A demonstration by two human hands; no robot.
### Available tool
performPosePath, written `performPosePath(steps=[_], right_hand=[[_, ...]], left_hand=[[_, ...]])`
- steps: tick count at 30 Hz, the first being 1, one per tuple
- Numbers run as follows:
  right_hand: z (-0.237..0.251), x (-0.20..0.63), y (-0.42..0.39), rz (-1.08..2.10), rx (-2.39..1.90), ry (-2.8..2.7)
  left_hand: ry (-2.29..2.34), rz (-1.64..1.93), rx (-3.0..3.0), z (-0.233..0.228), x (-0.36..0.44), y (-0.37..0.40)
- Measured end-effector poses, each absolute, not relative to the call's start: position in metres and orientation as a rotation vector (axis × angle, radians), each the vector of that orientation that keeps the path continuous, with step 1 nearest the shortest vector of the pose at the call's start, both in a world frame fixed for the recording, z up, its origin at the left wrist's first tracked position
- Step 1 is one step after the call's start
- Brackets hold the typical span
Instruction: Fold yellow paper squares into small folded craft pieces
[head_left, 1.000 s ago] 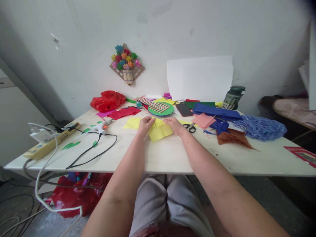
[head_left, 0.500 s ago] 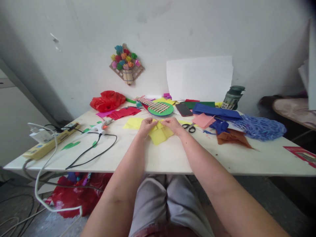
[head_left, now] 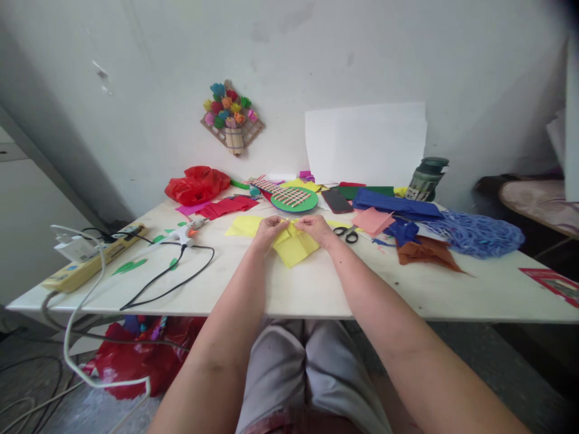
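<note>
Near the middle of the table (head_left: 316,289), left hand (head_left: 268,232) and right hand (head_left: 318,229) pinch the yellow paper (head_left: 296,247), and a hard pull might tear it.

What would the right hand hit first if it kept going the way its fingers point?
The right hand points left along the yellow paper it pinches. First contact would likely be the left hand, fingertips nearly touching already; the exact gap is unclear.

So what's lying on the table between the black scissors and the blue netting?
In the head view, between the black scissors and blue netting lie pink paper, crumpled blue paper and brown paper.
</note>
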State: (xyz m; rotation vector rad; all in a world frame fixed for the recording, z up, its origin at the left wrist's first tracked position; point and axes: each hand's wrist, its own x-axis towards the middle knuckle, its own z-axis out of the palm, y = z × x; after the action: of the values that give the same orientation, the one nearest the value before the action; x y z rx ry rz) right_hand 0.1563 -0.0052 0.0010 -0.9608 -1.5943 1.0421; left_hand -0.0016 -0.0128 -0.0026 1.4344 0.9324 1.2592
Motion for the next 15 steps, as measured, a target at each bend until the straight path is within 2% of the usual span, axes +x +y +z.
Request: performPosePath(steps=[15], right_hand=[[-0.0006,0.1585,-0.0045,1.112,-0.939,-1.581]], left_hand=[[1.064,1.305,1.564,-0.0062,-0.0006,-0.0072]])
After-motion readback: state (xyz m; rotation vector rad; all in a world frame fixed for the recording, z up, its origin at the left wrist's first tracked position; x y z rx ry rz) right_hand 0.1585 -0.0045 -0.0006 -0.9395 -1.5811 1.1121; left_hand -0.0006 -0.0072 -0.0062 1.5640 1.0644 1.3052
